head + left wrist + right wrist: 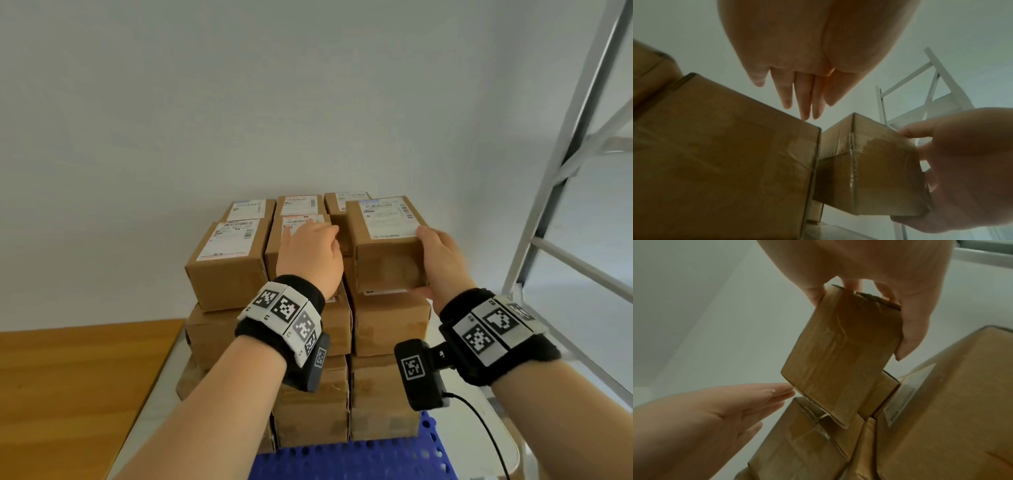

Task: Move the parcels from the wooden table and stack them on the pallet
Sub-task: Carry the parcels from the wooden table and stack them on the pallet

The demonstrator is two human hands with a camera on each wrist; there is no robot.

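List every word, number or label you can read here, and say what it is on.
None can be read.
Shipping labels on the stacked parcels: barcodes and print, too blurred.
Label on the parcel held by the right hand: blurred.
Wristband markers: black-and-white patterns, no words.

Brown parcels with white labels, blue pallet, seemingly black-and-white checkered wristbands.

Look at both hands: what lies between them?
The parcel gripped by the right hand lies there, plus a narrow gap beside the open left hand, which hovers over the neighbouring top-row box; the head view shows this.
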